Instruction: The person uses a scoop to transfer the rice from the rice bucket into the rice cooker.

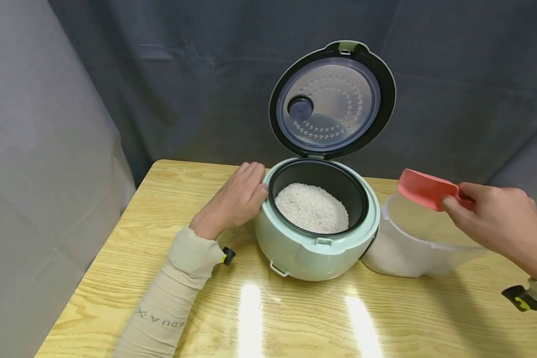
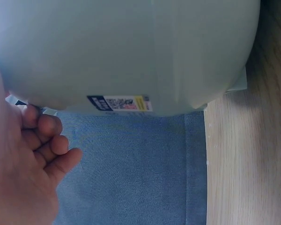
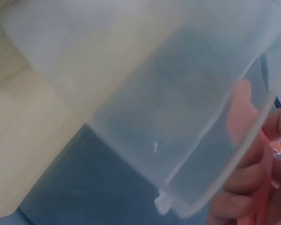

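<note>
A mint-green rice cooker stands on the table with its lid raised, white rice inside its dark pot. My left hand rests against the cooker's left side, thumb right at the rim; in the left wrist view its fingers are loosely bent beside the cooker wall. My right hand grips a red scoop by its handle, over a translucent plastic container. From the right wrist, the scoop shows partly through the container's clear wall.
The cooker's lid tilts up and back toward a dark curtain. A grey cloth hangs at the left. The wooden table has its left edge beyond my left arm. The container stands close against the cooker's right side.
</note>
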Available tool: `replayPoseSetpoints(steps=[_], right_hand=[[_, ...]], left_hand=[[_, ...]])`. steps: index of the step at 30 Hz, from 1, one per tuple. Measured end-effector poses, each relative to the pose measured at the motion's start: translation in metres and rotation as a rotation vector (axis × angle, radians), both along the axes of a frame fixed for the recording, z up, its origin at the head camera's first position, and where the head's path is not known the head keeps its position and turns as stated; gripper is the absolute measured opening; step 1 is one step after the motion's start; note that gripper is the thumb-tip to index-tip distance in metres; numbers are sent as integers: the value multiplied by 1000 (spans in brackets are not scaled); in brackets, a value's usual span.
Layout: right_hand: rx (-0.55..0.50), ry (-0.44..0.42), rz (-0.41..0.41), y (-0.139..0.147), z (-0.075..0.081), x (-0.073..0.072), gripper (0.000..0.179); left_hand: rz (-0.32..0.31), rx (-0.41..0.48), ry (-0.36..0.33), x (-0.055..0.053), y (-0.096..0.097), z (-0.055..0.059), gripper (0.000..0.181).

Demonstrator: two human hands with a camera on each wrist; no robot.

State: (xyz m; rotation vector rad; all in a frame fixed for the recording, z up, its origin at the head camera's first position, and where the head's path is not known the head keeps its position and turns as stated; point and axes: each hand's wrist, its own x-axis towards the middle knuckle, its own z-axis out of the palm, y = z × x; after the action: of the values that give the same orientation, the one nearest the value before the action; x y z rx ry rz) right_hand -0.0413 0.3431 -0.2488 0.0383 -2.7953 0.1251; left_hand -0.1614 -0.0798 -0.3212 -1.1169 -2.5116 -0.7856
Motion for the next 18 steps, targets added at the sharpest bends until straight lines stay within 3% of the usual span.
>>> replayPoseSetpoints(steps=[12, 18], right_hand=[[-45, -74, -121, 15, -5, 12, 24], [5, -61, -77, 20, -9, 16, 28]], left_hand=[[-3, -4, -4, 0, 1, 0, 20], [-1, -7, -16, 0, 0, 0, 20]])
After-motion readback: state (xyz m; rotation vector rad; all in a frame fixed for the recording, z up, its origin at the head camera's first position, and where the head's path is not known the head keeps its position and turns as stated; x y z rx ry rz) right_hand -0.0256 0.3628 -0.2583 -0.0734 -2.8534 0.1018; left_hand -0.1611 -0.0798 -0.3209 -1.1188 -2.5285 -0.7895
